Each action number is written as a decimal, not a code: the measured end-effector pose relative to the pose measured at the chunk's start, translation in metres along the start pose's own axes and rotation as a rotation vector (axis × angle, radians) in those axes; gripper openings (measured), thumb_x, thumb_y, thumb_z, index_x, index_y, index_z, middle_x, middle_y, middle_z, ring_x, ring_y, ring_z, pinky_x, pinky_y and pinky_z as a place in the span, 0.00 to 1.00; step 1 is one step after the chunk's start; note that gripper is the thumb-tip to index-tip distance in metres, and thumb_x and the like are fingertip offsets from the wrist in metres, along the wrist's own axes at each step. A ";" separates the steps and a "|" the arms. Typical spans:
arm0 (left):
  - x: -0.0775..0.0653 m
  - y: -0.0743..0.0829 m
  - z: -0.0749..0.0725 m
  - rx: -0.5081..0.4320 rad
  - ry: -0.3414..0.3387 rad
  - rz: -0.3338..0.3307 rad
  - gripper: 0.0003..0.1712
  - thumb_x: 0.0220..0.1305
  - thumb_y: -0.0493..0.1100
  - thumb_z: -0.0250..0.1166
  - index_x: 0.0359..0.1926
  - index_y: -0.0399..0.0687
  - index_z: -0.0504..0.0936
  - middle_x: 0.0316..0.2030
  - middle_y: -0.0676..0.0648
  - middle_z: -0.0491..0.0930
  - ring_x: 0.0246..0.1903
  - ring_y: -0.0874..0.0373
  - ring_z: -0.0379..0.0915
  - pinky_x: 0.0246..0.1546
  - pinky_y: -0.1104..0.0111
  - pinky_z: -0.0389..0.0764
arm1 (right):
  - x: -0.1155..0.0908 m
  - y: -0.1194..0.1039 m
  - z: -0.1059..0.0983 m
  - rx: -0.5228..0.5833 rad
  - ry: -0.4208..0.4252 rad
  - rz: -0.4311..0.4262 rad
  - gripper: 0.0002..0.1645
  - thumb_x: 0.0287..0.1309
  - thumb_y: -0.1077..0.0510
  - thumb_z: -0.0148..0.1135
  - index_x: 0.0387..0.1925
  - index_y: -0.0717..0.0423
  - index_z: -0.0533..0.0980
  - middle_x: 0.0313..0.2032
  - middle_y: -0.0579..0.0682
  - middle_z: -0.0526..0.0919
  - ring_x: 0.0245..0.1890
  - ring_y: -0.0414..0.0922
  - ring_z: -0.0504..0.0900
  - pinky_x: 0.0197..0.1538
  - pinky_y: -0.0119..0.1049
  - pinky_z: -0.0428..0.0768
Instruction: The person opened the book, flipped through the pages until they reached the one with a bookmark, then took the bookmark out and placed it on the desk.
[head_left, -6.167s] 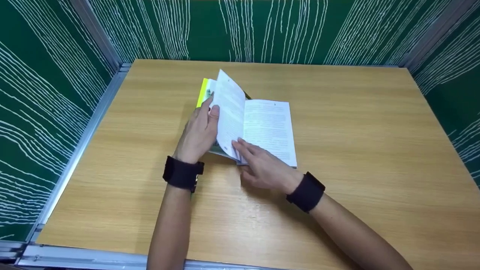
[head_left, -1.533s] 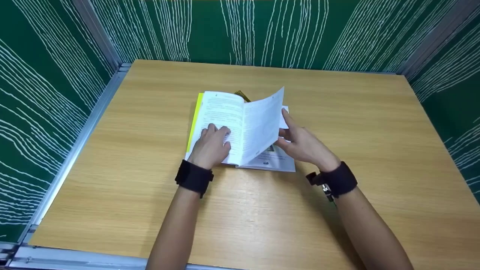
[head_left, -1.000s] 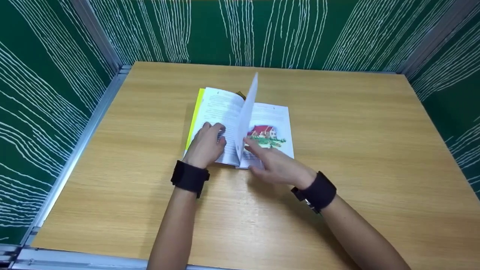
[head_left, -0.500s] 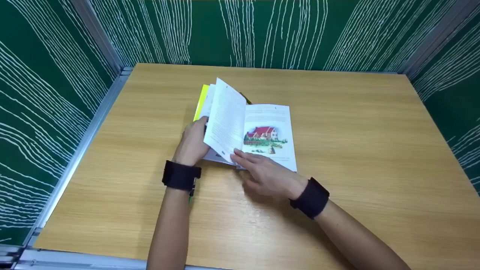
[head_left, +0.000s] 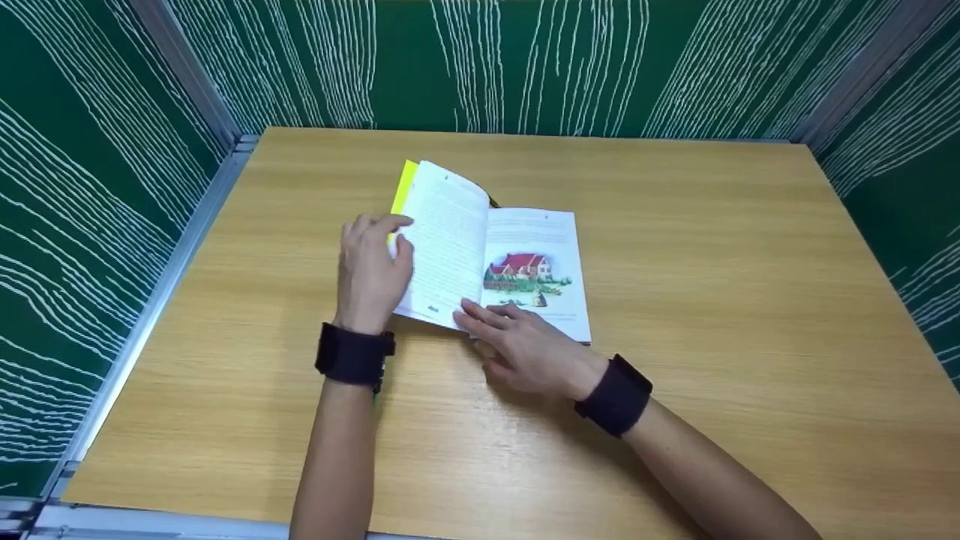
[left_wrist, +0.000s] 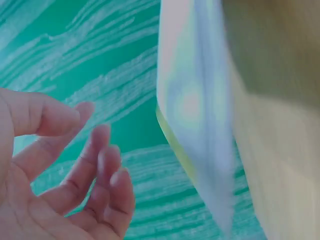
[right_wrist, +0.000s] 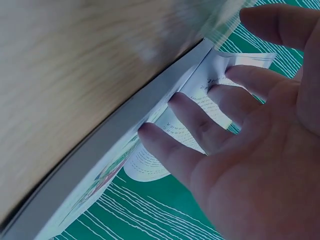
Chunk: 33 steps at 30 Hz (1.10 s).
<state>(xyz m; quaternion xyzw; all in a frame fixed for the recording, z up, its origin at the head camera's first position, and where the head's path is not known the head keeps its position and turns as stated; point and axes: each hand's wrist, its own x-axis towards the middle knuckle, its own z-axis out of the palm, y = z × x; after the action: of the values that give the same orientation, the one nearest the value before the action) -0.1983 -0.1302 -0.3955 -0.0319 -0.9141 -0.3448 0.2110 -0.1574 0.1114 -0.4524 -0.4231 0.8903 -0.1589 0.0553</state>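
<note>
An open book (head_left: 450, 247) lies on the wooden table, its right page showing a colour picture of a red-roofed house (head_left: 527, 271). A yellow strip (head_left: 405, 186) of cover sticks out past the left page. My left hand (head_left: 371, 266) is beside the left page's outer edge, and the left wrist view shows its loosely bent fingers (left_wrist: 72, 190) apart from the paper with nothing in them. At the bottom of the spine my right hand (head_left: 529, 349) rests its extended fingertips on the pages. In the right wrist view these fingers (right_wrist: 192, 120) spread across the book's lower edge.
The table (head_left: 712, 300) runs out on all sides of the book. Green panels with white streaks (head_left: 510, 67) stand behind it and at both sides. A metal rail (head_left: 150, 517) borders the front. Behind the spine, a small dark strip (head_left: 493, 201) pokes out.
Over the last second, the raised leaf has swung from upright to the left and now lies on the left pages. My left hand has moved off to the left edge; the right stays near the spine.
</note>
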 end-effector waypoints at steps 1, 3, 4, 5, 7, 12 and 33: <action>-0.001 0.003 0.005 0.013 -0.026 0.012 0.16 0.68 0.35 0.59 0.52 0.43 0.89 0.45 0.40 0.83 0.46 0.45 0.74 0.46 0.57 0.76 | 0.000 0.000 0.000 -0.002 0.008 -0.007 0.42 0.70 0.55 0.60 0.81 0.47 0.56 0.80 0.50 0.57 0.71 0.56 0.70 0.73 0.52 0.67; -0.004 0.007 0.015 0.047 -0.107 0.039 0.16 0.68 0.36 0.59 0.51 0.43 0.89 0.43 0.41 0.83 0.45 0.45 0.77 0.46 0.56 0.79 | 0.000 0.000 0.000 -0.004 0.019 -0.022 0.41 0.70 0.56 0.60 0.81 0.49 0.57 0.79 0.51 0.58 0.70 0.56 0.70 0.73 0.52 0.68; -0.005 0.008 0.020 0.066 -0.154 0.051 0.16 0.69 0.36 0.58 0.52 0.42 0.88 0.42 0.41 0.83 0.44 0.45 0.78 0.45 0.56 0.80 | 0.000 0.001 0.000 -0.003 0.023 -0.030 0.41 0.71 0.56 0.59 0.80 0.50 0.58 0.79 0.52 0.59 0.70 0.56 0.71 0.72 0.52 0.68; -0.007 0.010 0.024 0.084 -0.205 0.060 0.16 0.69 0.37 0.58 0.52 0.42 0.88 0.41 0.41 0.83 0.42 0.46 0.78 0.44 0.56 0.80 | 0.000 0.001 0.000 0.003 0.029 -0.037 0.40 0.71 0.56 0.59 0.80 0.51 0.58 0.78 0.53 0.60 0.70 0.56 0.71 0.72 0.52 0.68; -0.010 0.012 0.030 0.113 -0.289 0.067 0.16 0.70 0.37 0.58 0.53 0.42 0.87 0.39 0.42 0.82 0.39 0.47 0.79 0.41 0.57 0.81 | 0.000 0.001 -0.001 0.012 0.028 -0.039 0.39 0.72 0.56 0.58 0.80 0.51 0.59 0.78 0.53 0.61 0.71 0.56 0.71 0.72 0.52 0.69; -0.015 0.012 0.036 0.153 -0.381 0.039 0.15 0.70 0.38 0.57 0.52 0.43 0.86 0.38 0.43 0.80 0.36 0.50 0.78 0.37 0.58 0.81 | 0.001 0.001 -0.002 0.018 0.039 -0.057 0.38 0.71 0.57 0.59 0.79 0.53 0.61 0.77 0.55 0.63 0.70 0.57 0.71 0.72 0.52 0.69; -0.019 0.001 0.052 0.213 -0.467 -0.013 0.13 0.72 0.45 0.64 0.52 0.44 0.77 0.46 0.40 0.76 0.41 0.45 0.77 0.41 0.53 0.81 | -0.001 0.005 -0.006 0.055 -0.002 0.027 0.38 0.73 0.56 0.57 0.80 0.47 0.58 0.78 0.54 0.59 0.75 0.56 0.65 0.74 0.53 0.65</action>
<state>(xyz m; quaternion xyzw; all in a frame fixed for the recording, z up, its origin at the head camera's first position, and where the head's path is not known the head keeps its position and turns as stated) -0.2001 -0.0939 -0.4373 -0.0825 -0.9693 -0.2314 -0.0059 -0.1619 0.1164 -0.4484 -0.4096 0.8912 -0.1822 0.0700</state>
